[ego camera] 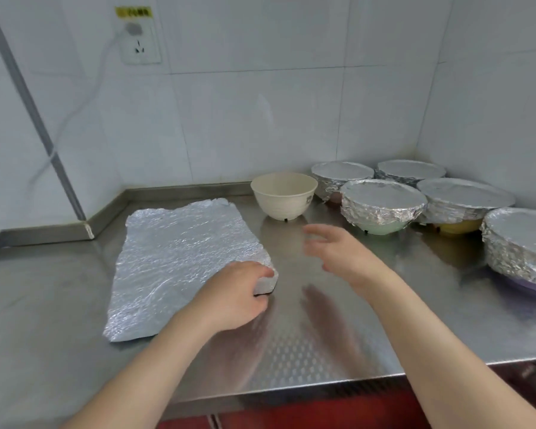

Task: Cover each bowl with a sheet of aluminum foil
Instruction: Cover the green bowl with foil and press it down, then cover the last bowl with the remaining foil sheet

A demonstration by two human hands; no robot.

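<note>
- One cream bowl point(283, 195) stands uncovered on the steel surface point(338, 320); five foil-covered bowls point(382, 205) cluster to its right, parked clear of the work.
- One foil sheet point(180, 261) lies flat left of the bowl; left hand point(235, 297) pinches its near corner, likely to lift it.
- Right hand point(344, 252), fingers spread, hovers empty before the bowl.

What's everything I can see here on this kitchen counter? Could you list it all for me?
Foil sheet: one, silver, flat on the counter, left.
Uncovered bowl: one, cream, by the back wall.
Foil-covered bowls: five, silver tops, clustered at right.
Counter: one, steel.
Wall socket: one, white, with a cable, upper left.
Left hand: gripping the sheet's near right corner.
Right hand: open, above the counter, holding nothing.
</note>
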